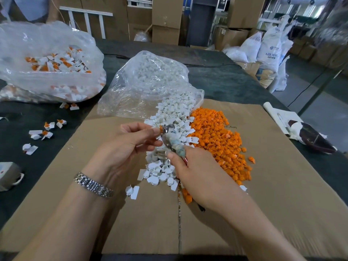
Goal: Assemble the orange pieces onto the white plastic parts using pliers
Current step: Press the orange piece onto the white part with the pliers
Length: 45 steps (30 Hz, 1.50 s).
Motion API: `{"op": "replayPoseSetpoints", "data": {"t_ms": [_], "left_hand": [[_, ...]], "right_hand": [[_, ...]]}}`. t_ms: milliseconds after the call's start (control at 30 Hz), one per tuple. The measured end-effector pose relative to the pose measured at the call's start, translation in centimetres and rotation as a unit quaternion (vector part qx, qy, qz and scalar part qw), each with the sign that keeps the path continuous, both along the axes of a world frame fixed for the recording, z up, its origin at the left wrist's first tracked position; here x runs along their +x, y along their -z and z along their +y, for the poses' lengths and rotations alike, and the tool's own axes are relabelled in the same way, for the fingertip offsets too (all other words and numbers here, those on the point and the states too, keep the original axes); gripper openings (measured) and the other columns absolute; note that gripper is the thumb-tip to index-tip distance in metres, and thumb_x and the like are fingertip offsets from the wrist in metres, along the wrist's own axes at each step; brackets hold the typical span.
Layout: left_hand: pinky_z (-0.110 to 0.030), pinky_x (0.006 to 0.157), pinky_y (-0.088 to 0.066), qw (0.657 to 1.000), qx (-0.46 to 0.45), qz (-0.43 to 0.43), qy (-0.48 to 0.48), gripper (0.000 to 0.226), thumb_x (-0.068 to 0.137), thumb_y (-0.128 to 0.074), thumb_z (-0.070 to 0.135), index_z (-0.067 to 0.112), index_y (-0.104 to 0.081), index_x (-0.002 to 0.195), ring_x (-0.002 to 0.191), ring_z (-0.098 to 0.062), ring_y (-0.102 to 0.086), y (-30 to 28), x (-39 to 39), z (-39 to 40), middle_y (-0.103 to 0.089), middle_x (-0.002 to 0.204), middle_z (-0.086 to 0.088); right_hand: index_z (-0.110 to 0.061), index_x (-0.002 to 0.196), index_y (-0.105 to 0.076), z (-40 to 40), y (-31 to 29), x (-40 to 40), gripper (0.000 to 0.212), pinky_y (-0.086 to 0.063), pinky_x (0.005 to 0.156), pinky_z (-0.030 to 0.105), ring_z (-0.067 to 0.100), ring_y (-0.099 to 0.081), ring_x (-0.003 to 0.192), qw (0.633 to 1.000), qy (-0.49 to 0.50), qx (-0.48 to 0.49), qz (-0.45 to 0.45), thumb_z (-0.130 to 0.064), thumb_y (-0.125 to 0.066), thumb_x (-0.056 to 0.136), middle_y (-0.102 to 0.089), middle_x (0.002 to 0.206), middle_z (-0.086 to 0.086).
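Left hand (130, 142) pinches a small orange piece (160, 128) at its fingertips, held above the cardboard sheet (263, 185) near the table's middle. Right hand (190, 166) grips the pliers (170, 140); their long axis runs from that hand up and leftward, with the metal nose touching the pinched piece. Whether a white part sits in the pinch cannot be told. The coming squeeze, in my judgement, depends on the nose closing squarely across the piece.

Loose orange pieces (222, 142) lie heaped right of the hands, white plastic parts (165, 166) directly beneath. A clear bag (148, 81) spills white parts; a second bag (47, 63) at the far left corner holds assembled pieces.
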<state>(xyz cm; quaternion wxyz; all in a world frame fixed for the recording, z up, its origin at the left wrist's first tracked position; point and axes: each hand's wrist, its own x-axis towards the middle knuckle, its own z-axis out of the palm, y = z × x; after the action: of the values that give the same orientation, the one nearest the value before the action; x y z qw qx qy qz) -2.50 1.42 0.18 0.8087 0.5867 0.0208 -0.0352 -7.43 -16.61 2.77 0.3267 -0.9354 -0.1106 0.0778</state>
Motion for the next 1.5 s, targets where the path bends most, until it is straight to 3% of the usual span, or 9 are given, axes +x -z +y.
{"op": "replayPoseSetpoints", "data": {"t_ms": [133,333,567,633,767,833,1067,1300,1500], "left_hand": [[-0.017,0.056,-0.057,1.0,-0.005,0.008,0.006,0.003,0.069,-0.08,0.012,0.009,-0.079,0.068,0.064,-0.017,-0.074,0.1,-0.1,0.0,-0.076,0.077,-0.011],[-0.019,0.06,-0.059,1.0,0.013,-0.004,-0.001,0.013,0.078,-0.077,0.024,0.016,-0.08,0.069,0.073,-0.021,-0.077,0.2,0.0,0.1,-0.075,0.075,-0.012],[-0.022,0.062,-0.06,0.988,0.12,-0.016,-0.095,0.015,0.084,-0.079,0.026,0.011,-0.079,0.084,0.074,-0.021,-0.077,-0.2,0.0,1.5,-0.077,0.077,-0.006],[-0.029,0.059,-0.061,0.944,0.258,-0.021,-0.206,0.011,0.092,-0.076,0.022,0.013,-0.078,0.087,0.067,-0.018,-0.075,0.0,0.1,2.4,-0.077,0.074,-0.004],[-0.034,0.059,-0.038,0.724,0.603,-0.027,-0.333,0.019,0.102,-0.059,0.02,0.007,-0.073,0.101,0.072,-0.028,-0.054,0.6,0.0,3.8,-0.063,0.084,-0.008],[-0.04,0.064,-0.043,0.694,0.649,-0.039,-0.308,0.018,0.099,-0.058,0.013,0.003,-0.072,0.104,0.083,-0.036,-0.057,0.9,0.2,3.7,-0.061,0.1,-0.016],[-0.013,0.066,-0.044,0.826,0.55,-0.066,-0.106,0.016,0.092,-0.076,0.026,0.022,-0.076,0.108,0.08,0.002,-0.059,2.1,0.9,2.0,-0.065,0.09,0.014],[-0.012,0.061,-0.041,0.807,0.581,-0.072,-0.081,0.012,0.095,-0.072,0.018,0.029,-0.071,0.093,0.077,0.0,-0.059,3.0,1.2,1.2,-0.064,0.084,0.014],[-0.008,0.056,-0.044,0.877,0.462,-0.063,-0.121,0.028,0.095,-0.072,0.013,0.033,-0.058,0.109,0.076,0.004,-0.061,1.9,1.1,1.4,-0.065,0.094,0.01]], "right_hand": [[-0.019,0.074,-0.045,0.1,0.3,0.2,0.043,-0.029,0.049,0.024,0.011,-0.039,0.053,1.0,0.016,-0.017,-0.014,-0.05,-0.043,0.104,-0.047,0.067,-0.002],[0.0,0.094,-0.065,-1.1,-0.2,0.7,0.06,-0.058,0.067,0.037,0.034,-0.068,0.068,0.992,-0.005,0.091,0.09,-0.055,-0.044,0.102,-0.071,0.073,0.017],[-0.025,0.102,-0.064,-4.0,-1.3,1.7,0.054,-0.057,0.064,0.023,0.011,-0.073,0.075,0.989,0.053,0.103,0.095,-0.07,-0.036,0.094,-0.073,0.082,0.002],[-0.026,0.094,-0.057,-5.0,-1.0,2.8,0.048,-0.053,0.065,0.028,0.014,-0.07,0.077,0.994,0.102,0.025,0.025,-0.07,-0.037,0.095,-0.068,0.084,0.003],[-0.019,0.118,-0.052,-6.4,0.5,4.7,0.054,-0.049,0.092,0.046,0.027,-0.059,0.105,0.971,0.177,-0.157,-0.029,-0.067,-0.039,0.098,-0.059,0.114,0.004],[-0.016,0.129,-0.049,-6.7,1.4,5.3,0.059,-0.041,0.101,0.052,0.033,-0.052,0.122,0.954,0.199,-0.222,-0.04,-0.065,-0.04,0.098,-0.054,0.131,0.01],[-0.013,0.134,-0.049,-6.4,3.6,6.2,0.065,-0.039,0.096,0.051,0.033,-0.05,0.12,0.928,0.208,-0.296,-0.083,-0.066,-0.039,0.098,-0.051,0.131,0.013],[-0.014,0.137,-0.049,-6.4,4.1,6.5,0.067,-0.038,0.1,0.054,0.033,-0.043,0.128,0.943,0.201,-0.253,-0.078,-0.066,-0.035,0.099,-0.046,0.136,0.013],[-0.027,0.127,-0.057,-7.0,3.1,6.3,0.033,-0.036,0.097,0.046,0.023,-0.042,0.126,0.959,0.146,-0.174,-0.169,-0.046,-0.054,0.101,-0.05,0.132,-0.001]]}}
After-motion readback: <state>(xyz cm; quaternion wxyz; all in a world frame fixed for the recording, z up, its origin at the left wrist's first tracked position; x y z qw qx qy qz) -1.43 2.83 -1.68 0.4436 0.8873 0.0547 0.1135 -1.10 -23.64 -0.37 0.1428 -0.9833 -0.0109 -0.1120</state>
